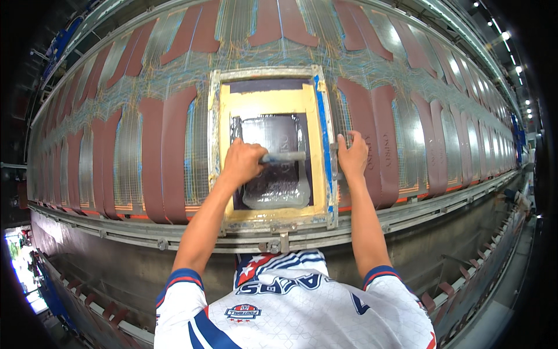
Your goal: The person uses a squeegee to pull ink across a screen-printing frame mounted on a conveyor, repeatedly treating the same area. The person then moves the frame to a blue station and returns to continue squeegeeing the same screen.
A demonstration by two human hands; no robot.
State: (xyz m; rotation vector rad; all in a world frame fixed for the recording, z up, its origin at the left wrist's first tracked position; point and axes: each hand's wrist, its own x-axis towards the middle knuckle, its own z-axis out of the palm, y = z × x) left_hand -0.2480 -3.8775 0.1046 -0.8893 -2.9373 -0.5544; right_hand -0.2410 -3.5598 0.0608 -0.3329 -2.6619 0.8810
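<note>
My left hand (246,164) is closed round the left end of a squeegee (285,157) with a pale, blurred bar. The squeegee lies crosswise over the dark mesh window of a screen-printing frame (215,139). Wet, glossy ink (279,200) spreads over the mesh, thickest near the window's lower edge. Beside the frame's right rail, next to a small metal bracket (333,148), is my right hand (354,156). Its thumb and forefinger stand apart and I see nothing between them; the other fingers are partly hidden.
Beneath the frame runs a long printing table with rows of maroon cut pieces (154,157), some printed with dark lettering (388,151). A metal rail (395,218) with clamps (284,241) edges its near side. Behind me is another rail (465,285) with maroon pieces hanging along it.
</note>
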